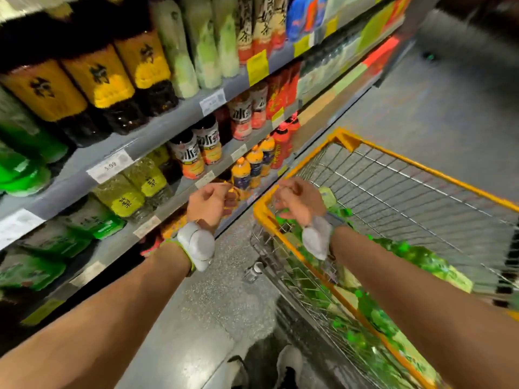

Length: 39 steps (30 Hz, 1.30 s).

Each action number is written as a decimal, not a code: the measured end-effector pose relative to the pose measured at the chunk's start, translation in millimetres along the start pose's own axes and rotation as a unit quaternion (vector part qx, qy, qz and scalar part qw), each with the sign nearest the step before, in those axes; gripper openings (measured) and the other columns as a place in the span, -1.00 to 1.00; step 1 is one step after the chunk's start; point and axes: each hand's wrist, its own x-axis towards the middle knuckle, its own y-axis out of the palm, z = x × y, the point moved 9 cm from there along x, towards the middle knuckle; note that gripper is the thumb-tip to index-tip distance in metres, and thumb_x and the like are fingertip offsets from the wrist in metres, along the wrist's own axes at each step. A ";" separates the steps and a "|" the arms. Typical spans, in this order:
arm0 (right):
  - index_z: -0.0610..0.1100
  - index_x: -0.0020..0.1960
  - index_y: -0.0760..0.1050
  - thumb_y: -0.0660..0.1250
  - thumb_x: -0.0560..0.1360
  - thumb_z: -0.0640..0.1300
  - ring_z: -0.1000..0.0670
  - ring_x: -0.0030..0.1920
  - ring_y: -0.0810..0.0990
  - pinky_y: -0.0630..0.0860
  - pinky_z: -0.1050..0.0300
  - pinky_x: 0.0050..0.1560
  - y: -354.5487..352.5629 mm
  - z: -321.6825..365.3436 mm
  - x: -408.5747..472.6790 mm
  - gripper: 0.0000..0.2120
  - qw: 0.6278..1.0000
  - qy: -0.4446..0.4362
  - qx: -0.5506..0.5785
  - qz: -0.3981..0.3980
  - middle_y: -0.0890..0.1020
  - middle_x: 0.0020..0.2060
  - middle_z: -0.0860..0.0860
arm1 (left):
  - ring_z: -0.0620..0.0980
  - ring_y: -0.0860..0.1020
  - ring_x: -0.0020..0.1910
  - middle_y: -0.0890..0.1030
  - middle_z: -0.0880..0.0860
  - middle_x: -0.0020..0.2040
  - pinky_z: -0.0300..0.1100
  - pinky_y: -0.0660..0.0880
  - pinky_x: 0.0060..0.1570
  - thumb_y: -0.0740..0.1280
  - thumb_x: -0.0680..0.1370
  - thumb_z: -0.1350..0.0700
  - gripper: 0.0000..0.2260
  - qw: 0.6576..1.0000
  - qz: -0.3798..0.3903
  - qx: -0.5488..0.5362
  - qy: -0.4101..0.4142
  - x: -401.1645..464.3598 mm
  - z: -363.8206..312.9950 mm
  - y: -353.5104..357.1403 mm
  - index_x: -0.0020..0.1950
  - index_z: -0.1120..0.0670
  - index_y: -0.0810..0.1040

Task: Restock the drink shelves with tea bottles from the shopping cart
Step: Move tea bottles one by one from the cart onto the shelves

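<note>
Both hands, left (209, 204) and right (299, 202), were held loosely curled and unladen between shelf edge (157, 130) and cart rim (269, 220), above bare floor (224, 290).

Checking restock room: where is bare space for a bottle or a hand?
The far half of the cart beyond the green bottles is bare. The floor between cart and shelves is open. Visible shelf fronts look packed; gaps too blurred to judge.

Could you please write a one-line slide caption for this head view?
Both hands hover empty between drink shelves and a cart of green bottles.
</note>
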 end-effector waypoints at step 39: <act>-0.05 -0.41 0.17 0.12 0.48 0.35 -0.05 -0.19 0.42 0.40 0.07 -0.19 -140.4 -349.3 209.9 -0.47 0.955 0.266 -0.120 -0.048 0.40 -0.26 -0.09 | 0.21 0.48 0.21 0.38 0.19 0.27 0.05 0.47 0.06 0.48 0.33 -0.23 -0.14 0.689 0.218 0.691 -0.006 73.4 234.7 329.2 0.39 0.21 0.16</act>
